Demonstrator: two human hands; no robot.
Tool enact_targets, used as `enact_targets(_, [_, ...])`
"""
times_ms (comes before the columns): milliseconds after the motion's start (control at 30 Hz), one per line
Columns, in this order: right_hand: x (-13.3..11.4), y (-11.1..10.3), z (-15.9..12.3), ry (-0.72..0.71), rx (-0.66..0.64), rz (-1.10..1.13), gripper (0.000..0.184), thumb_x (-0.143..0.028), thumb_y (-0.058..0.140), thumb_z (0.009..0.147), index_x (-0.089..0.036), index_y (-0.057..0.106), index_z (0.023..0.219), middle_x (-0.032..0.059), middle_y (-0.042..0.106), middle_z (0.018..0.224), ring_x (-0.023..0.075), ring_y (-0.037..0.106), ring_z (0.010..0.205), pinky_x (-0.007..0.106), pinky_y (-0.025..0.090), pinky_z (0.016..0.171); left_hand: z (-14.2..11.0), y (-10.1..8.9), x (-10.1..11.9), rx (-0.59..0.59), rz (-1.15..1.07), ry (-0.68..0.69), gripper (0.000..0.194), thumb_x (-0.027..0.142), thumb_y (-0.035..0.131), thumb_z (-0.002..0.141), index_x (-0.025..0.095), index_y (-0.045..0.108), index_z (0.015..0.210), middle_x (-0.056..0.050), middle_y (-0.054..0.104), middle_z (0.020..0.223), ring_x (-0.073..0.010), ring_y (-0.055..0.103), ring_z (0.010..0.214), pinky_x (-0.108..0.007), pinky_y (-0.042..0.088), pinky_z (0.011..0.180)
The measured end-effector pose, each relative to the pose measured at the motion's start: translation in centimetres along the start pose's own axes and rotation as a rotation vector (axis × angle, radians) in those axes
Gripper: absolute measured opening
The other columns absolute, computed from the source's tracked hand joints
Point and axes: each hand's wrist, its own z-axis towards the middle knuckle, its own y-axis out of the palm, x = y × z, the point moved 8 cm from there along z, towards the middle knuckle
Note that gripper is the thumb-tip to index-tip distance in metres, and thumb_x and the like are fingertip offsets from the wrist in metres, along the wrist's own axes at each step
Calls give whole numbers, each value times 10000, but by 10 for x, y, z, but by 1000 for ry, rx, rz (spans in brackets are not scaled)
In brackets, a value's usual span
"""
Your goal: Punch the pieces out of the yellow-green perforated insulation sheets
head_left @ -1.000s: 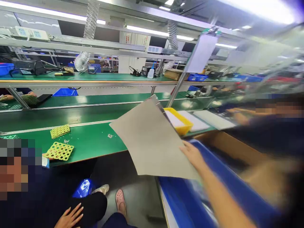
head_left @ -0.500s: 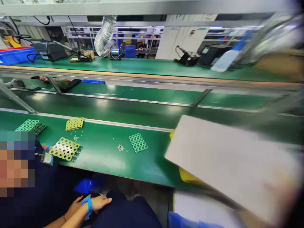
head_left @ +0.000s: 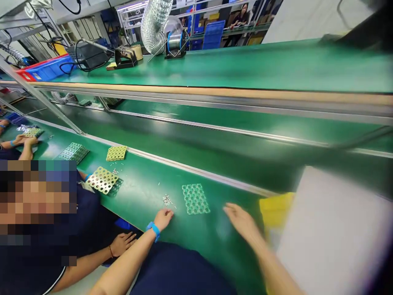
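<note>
My left hand [head_left: 163, 217], with a blue wristband, rests on the green table's front edge, fingers loosely spread and holding nothing. It lies just below a small pile of tiny metal parts [head_left: 166, 200]. A green perforated plate [head_left: 195, 198] lies flat between my hands. My right hand [head_left: 242, 221] hovers low over the table right of that plate, fingers stretched out, empty and blurred by motion. Right of it a yellow tray [head_left: 274, 209] is partly covered by a grey board [head_left: 334, 233].
A co-worker sits close at my left, one hand [head_left: 122, 243] on the lap. Yellow perforated plates [head_left: 102, 179] and green ones [head_left: 74, 152] lie further left. A conveyor belt [head_left: 215, 147] runs behind the table; the upper shelf [head_left: 245, 65] holds soldering gear and a duct hose.
My right hand has let go of the grey board, which now lies at the right over the yellow tray. My left hand rose from my lap to the table. The view swung left and down.
</note>
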Motion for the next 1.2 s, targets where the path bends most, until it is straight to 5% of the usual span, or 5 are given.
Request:
enact_targets(167, [-6, 70, 14, 118, -151, 104, 245, -345, 525, 880, -130, 592, 977, 36, 630, 907, 124, 606, 742, 301, 522, 665, 27, 58, 58, 56, -19, 68, 337, 313, 553, 841, 158, 520, 1138, -87, 494, 1233, -218, 496, 1094, -458, 398, 954])
enact_targets(333, [-3, 90, -4, 140, -260, 223, 215, -327, 549, 856, -119, 600, 855, 8, 625, 737, 110, 603, 622, 269, 522, 585, 22, 72, 78, 121, -142, 2, 635, 393, 706, 685, 108, 451, 1192, -163, 408, 1275, -288, 387, 1196, -449, 255, 1036])
enact_targets(633, [-95, 117, -97, -261, -585, 304, 218, -372, 575, 763, -221, 663, 893, 43, 652, 925, 188, 631, 844, 290, 525, 771, -40, 1, 52, 69, -708, 119, 1005, 515, 797, 475, 196, 248, 1254, -162, 350, 1328, -274, 331, 1238, -364, 269, 1030])
enact_targets(900, [-71, 203, -27, -356, -727, 11, 227, -186, 544, 809, -155, 636, 1014, 69, 617, 983, 168, 606, 848, 363, 476, 848, -84, -61, 19, -236, -1204, 86, 1012, 836, 405, 610, 138, 286, 1334, -230, 357, 1374, -402, 314, 1281, -567, 275, 994])
enact_targets(1200, [-82, 234, -19, -327, -781, -118, 181, -308, 550, 860, -133, 595, 869, 39, 606, 940, 155, 572, 861, 367, 469, 797, -131, -62, 90, -670, -1510, 358, 1162, 895, 343, 548, 95, 269, 1387, -250, 392, 1354, -449, 309, 1257, -678, 133, 970])
